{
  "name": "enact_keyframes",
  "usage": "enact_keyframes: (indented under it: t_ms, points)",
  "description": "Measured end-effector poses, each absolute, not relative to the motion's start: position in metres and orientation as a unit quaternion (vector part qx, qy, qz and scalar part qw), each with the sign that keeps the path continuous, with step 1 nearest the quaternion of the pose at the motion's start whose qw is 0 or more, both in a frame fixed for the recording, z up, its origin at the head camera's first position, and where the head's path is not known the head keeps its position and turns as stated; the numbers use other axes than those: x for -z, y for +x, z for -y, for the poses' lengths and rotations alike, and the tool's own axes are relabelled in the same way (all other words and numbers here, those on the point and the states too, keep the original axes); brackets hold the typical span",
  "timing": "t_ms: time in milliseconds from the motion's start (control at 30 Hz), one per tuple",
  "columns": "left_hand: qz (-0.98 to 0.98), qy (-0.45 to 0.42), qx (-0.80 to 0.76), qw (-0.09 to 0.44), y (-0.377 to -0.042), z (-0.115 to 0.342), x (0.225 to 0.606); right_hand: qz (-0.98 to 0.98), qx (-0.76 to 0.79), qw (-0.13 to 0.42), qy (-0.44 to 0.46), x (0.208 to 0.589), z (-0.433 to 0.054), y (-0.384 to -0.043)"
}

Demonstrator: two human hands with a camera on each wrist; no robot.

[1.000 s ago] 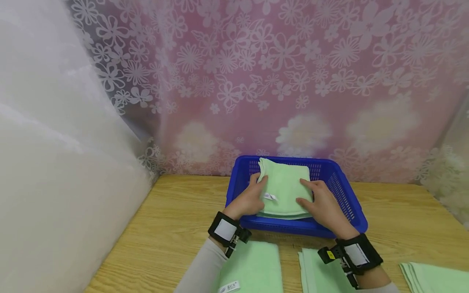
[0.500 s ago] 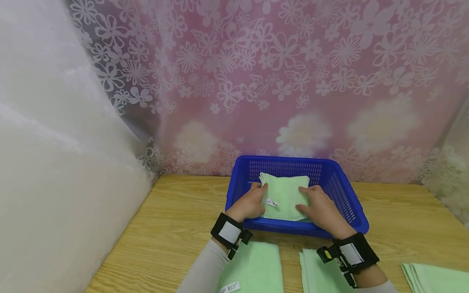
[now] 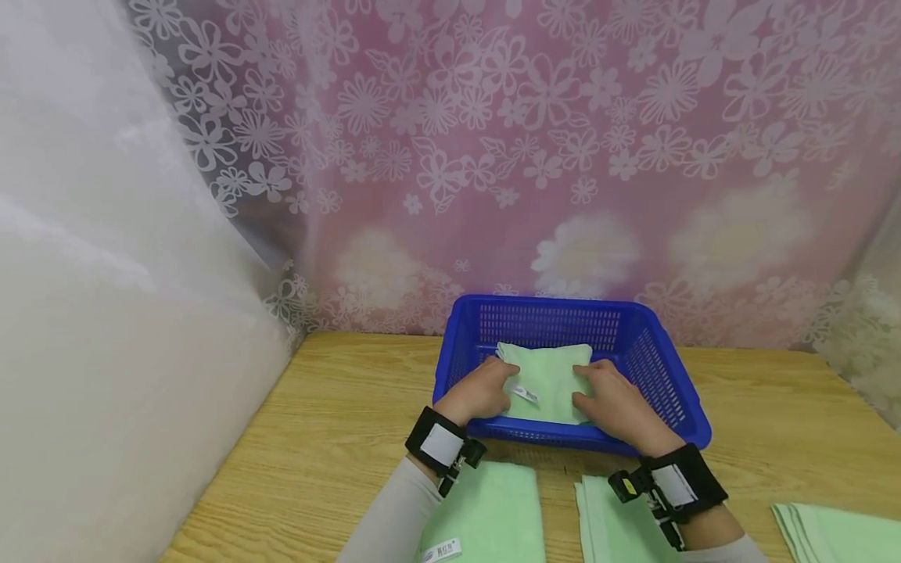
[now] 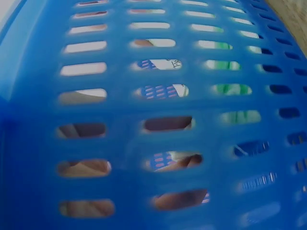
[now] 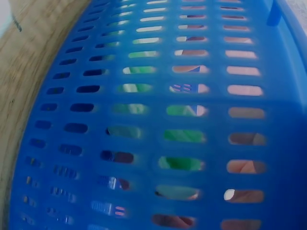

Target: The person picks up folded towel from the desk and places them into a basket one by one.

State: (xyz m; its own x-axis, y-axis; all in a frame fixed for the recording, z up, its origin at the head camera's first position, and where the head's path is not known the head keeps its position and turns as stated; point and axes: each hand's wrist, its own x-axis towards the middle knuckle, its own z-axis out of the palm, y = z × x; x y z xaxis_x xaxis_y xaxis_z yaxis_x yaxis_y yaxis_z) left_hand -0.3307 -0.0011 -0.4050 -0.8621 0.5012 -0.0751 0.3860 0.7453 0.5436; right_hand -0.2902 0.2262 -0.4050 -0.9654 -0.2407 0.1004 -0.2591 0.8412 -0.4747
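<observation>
A folded light green towel (image 3: 552,375) with a small white tag lies low inside the blue plastic basket (image 3: 542,301). My left hand (image 3: 480,389) holds its left edge, and my right hand (image 3: 615,397) holds its right edge, thumbs and fingers at the two sides. The basket's front rim hides the towel's near edge. Both wrist views are filled by the slotted basket wall (image 4: 120,110). Through the slots of the basket wall (image 5: 144,100) in the right wrist view, bits of green cloth and skin show.
Nearer on the wooden table (image 3: 310,438) lie further folded green towels: one with a label (image 3: 493,508) by my left forearm, one partly under my right wrist (image 3: 605,516), another at far right (image 3: 841,532). A floral curtain (image 3: 457,156) hangs behind the basket.
Both hands have lowered the towel from rim height down into the basket, its far edge sinking well below the back rim. The basket and the other towels stay in place.
</observation>
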Motion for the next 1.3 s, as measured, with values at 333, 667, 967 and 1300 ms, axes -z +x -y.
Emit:
enact_keyframes:
  t_ms: [333, 667, 967, 1300]
  points:
    - [-0.929, 0.24, -0.263, 0.105, -0.3314, 0.0016, 0.4048, 0.96, -0.26, -0.007, 0.108, 0.4045, -0.2261, -0.29]
    - [-0.929, 0.244, -0.261, 0.099, -0.3295, 0.0023, 0.4043, 0.959, -0.263, -0.002, 0.106, 0.4052, -0.2266, -0.2898]
    - [-0.927, 0.243, -0.263, 0.114, -0.3295, 0.0022, 0.4059, 0.961, -0.253, 0.015, 0.108, 0.4052, -0.2248, -0.2891]
    - [-0.926, 0.229, -0.279, 0.106, -0.3298, 0.0022, 0.4055, 0.958, -0.242, 0.044, 0.147, 0.4053, -0.2227, -0.2905]
